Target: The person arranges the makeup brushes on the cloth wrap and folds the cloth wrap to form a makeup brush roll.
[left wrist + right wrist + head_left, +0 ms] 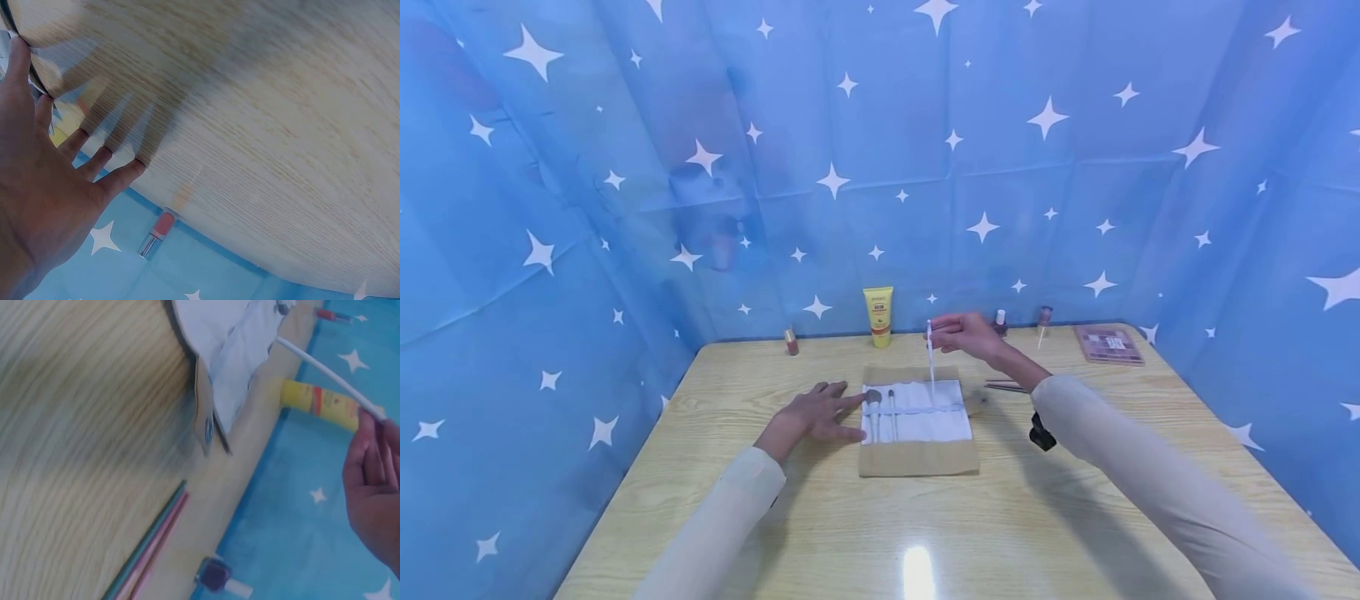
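An unrolled tan brush roll [917,459] with a white pocketed lining lies on the table. Two makeup brushes with pale handles, a wide one [873,397] and a narrow one [892,407], sit in its left pockets. My left hand [818,414] rests at the roll's left edge, fingers spread, fingertips touching it. Above the roll's right half, my right hand [964,335] pinches a slim white stick [931,354] near its upper end. The stick points down toward the lining; in the right wrist view the stick [331,376] shows no bristles.
Along the back edge stand a lipstick-like tube [792,342], a yellow squeeze tube [880,318], a nail polish bottle [213,575] and a small tube [1044,317]. An eyeshadow palette [1108,345] lies back right. Thin pencils [150,544] lie right of the roll.
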The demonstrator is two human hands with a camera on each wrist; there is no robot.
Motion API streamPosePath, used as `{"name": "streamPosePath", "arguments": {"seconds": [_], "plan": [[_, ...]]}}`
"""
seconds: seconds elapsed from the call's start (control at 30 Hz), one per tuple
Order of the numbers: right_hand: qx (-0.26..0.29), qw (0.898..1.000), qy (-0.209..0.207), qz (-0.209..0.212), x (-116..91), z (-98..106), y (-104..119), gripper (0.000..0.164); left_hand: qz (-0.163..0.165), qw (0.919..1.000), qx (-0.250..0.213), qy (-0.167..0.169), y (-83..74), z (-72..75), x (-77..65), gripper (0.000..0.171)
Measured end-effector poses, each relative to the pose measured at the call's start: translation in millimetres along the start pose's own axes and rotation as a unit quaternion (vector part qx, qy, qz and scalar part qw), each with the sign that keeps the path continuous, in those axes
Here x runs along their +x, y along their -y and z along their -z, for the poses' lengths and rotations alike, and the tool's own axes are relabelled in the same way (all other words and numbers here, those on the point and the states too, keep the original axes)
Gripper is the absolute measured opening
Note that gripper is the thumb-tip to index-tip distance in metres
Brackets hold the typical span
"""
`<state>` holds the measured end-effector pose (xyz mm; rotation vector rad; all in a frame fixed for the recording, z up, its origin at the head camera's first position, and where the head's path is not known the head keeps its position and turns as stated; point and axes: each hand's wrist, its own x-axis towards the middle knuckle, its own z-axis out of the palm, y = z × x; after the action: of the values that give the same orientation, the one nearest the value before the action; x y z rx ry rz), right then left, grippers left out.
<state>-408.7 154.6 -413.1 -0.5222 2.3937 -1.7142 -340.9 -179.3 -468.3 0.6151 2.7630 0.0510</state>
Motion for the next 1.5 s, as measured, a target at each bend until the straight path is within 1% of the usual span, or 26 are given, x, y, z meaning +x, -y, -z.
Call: {"name": "streamPosePath", "arguments": {"seconds": [0.2,0.4,0.6,0.87,1.0,1.13,1.27,1.37,1.5], "plan": [[0.022,1.0,-0.01,-0.01,7,-16,-6,0.04,-0.001,1.0,0.003,0.002,-1.1,1.8,-0.6,0.082],[0.041,0.999,-0.021,-0.005,14,-29,-15,0.039,0.002,1.0,0.009,0.001,-2.3,2.1,0.4,0.083],[0.043,0.999,-0.022,-0.019,16,-35,-19,0.04,0.004,0.9999,0.011,0.003,-2.6,2.4,1.2,0.083],[0.058,0.997,-0.029,-0.033,16,-44,-27,0.039,0.016,0.9998,-0.008,0.005,-1.4,0.7,2.1,0.083],[0.054,0.997,-0.033,-0.043,14,-48,-30,0.04,0.018,0.9998,-0.01,0.005,-0.9,-0.9,3.0,0.083],[0.04,0.997,-0.037,-0.046,12,-51,-32,0.039,0.017,0.9998,-0.014,0.003,0.0,-1.1,2.9,0.083],[0.026,0.997,-0.042,-0.058,11,-52,-35,0.038,0.014,0.9998,-0.011,0.003,0.4,-0.3,2.3,0.083],[0.026,0.996,-0.048,-0.07,10,-54,-38,0.037,0.01,0.9999,-0.01,0.003,0.6,-0.2,2.4,0.083],[0.027,0.996,-0.048,-0.072,7,-56,-44,0.036,0.007,0.9999,-0.013,0.007,0.7,-0.6,3.0,0.084]]}}
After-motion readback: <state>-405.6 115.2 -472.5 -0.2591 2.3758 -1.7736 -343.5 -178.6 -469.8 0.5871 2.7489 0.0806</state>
